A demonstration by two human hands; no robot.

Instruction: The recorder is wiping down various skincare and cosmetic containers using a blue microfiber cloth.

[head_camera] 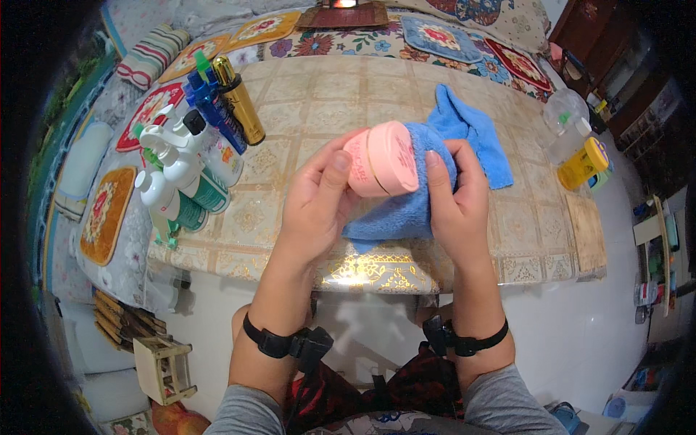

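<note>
My left hand (321, 190) grips a pink cosmetic jar (375, 163) by its lower body, above the table. The jar is tilted, its lid facing right, with a gold ring between lid and body and writing on its side. A blue terry cloth (402, 212) is bunched in my right hand (459, 196), my thumb in front of it. The cloth touches the lid's edge and hangs down below the jar. Behind my right hand, a second blue cloth part (478, 141) lies on the table; whether it is the same cloth is hidden.
A patterned cover lies over the table (348, 81). At left stand white-and-green pump bottles (190, 179), blue bottles (217, 109) and a gold-and-black bottle (244, 109). At right are a yellow container (582, 163), a clear bottle (568, 138) and a wooden board (584, 234).
</note>
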